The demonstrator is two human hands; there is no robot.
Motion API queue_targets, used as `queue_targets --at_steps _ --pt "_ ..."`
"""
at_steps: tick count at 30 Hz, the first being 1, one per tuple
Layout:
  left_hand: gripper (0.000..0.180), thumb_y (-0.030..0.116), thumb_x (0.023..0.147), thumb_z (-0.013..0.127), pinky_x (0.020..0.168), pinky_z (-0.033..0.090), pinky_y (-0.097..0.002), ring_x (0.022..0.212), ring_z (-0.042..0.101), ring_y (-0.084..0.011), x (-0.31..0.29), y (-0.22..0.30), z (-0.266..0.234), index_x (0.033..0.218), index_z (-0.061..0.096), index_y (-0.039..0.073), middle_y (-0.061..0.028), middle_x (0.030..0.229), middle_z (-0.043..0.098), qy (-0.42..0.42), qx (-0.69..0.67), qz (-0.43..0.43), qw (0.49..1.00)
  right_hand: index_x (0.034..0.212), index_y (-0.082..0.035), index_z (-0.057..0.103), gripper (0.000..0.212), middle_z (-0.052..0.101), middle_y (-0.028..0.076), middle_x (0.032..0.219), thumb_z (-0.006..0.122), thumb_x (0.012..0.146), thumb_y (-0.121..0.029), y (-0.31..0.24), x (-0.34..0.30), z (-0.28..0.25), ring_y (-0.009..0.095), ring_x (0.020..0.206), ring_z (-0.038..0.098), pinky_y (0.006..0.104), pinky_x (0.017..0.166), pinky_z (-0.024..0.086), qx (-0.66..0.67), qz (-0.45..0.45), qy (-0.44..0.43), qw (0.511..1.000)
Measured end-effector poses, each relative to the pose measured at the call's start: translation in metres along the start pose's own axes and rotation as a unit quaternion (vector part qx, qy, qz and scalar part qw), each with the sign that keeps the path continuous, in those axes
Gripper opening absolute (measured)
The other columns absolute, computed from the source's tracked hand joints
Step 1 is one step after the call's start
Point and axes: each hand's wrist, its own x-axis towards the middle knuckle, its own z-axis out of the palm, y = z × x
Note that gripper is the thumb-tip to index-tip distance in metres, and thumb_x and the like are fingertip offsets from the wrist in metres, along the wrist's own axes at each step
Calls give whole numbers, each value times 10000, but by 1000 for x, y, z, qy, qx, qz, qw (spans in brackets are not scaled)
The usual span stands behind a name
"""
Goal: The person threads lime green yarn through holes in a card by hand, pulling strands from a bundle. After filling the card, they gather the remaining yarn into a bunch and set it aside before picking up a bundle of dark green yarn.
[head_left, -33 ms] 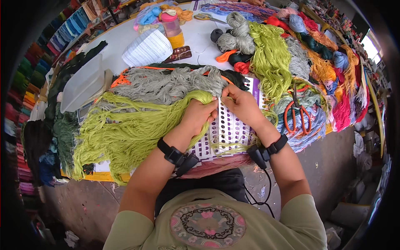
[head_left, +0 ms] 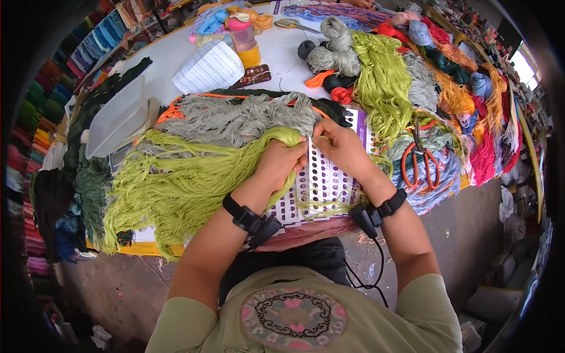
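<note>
Nothing has visibly moved since the earlier frame: both hands keep the same posture on the perforated white card (head_left: 321,182), which lies on the surface (head_left: 170,53) directly before the person. Left hand (head_left: 281,162): grip closed over the near end of the lime-green yarn bundle (head_left: 176,188), pressing it against the card's left edge. Right hand (head_left: 342,147): grip closed, fingertips pinching a thin strand of the same green yarn at the card's upper edge; the two hands nearly touch there. Grey yarn bundle (head_left: 235,117): lies just behind the green one. Orange-handled scissors (head_left: 419,162): rest on mixed yarn to the right of the right hand. Translucent bottle with pink cap (head_left: 244,38) and folded white mesh (head_left: 209,66): stand well apart, at the far side of the surface.
</note>
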Motion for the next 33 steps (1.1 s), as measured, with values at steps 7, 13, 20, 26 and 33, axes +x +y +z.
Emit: queue_targets --at_steps 7,13,20,26,33 --pt "87 84 858 606 423 369 -251 479 486 -112 6 -2 5 868 612 -3 -54 634 569 33 3 -33 999 913 -52 570 125 572 41 610 633 891 -157 9 7 -2 108 551 545 294 511 418 124 54 -60 989" --pt "90 75 822 624 436 361 -247 487 484 -116 3 5 1 766 611 6 -58 628 574 23 -24 -43 999 895 -50 557 121 570 13 616 628 887 -147 3 11 -5 70 560 529 258 502 404 106 96 -83 986" --pt "139 108 819 658 431 354 -245 495 483 -113 8 6 1 739 622 0 -60 631 575 13 30 -44 999 918 -54 561 134 586 16 650 634 880 -160 -1 16 -8 76 583 544 254 499 430 91 127 -111 981" --pt "287 236 869 605 462 408 -285 479 530 -122 -20 43 -1 824 679 -38 -62 637 637 83 432 19 898 952 -54 571 184 593 13 778 672 874 -186 7 18 -18 84 665 582 224 559 487 162 157 -212 951" --pt "309 294 927 634 464 345 -227 580 520 -101 -26 37 -49 935 656 -15 -96 800 675 27 126 8 992 964 -71 581 152 581 -25 786 665 885 -168 6 20 -22 48 680 563 189 572 471 172 147 -245 943"
